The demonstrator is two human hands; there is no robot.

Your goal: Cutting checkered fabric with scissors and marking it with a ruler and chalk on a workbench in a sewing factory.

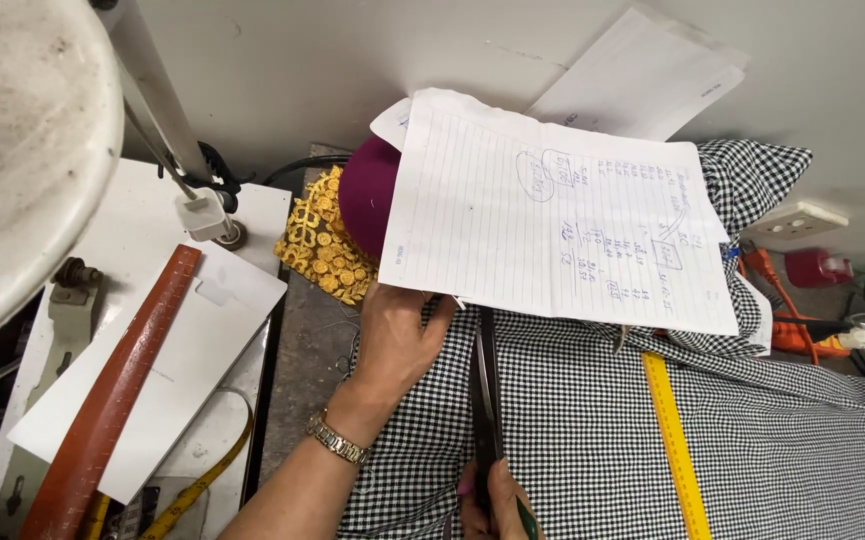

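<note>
The paper (552, 220) lies on the cloth (752, 450), behind the scissors (487, 400). The tape measure (674, 440) lies on the cloth, right of the scissors. The ruler (112, 400) lies far left.

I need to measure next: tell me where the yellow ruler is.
In the head view the yellow ruler lies on the checked fabric, right of the scissors, just below the lined paper.

Open checked cloth (592, 420) rightward, yellow ruler (674, 440) across it — lined sheet (552, 230) overhanging ahead, brown ruler (112, 390) left.
</note>
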